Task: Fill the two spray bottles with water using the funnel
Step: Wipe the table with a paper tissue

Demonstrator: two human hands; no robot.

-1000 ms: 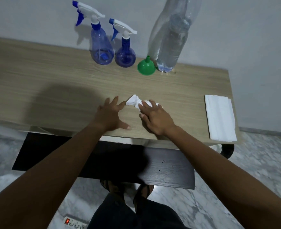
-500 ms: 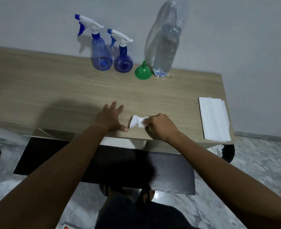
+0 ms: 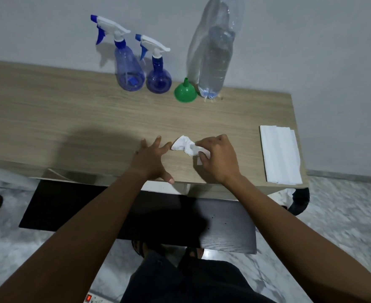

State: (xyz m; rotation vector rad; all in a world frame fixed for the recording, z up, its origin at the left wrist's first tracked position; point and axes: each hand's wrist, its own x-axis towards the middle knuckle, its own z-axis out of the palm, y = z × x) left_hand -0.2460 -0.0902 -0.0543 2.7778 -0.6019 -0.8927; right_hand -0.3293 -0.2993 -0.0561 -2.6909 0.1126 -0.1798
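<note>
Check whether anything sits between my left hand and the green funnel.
Nothing visible: only bare tabletop between left hand and funnel. The tissue the right hand grips lies just right of that line.

Funnel (image 3: 185,92) stands between spray bottles (image 3: 144,71) and water bottle (image 3: 215,62).

Bare forearms (image 3: 92,226), dark trousers (image 3: 191,281)
</note>
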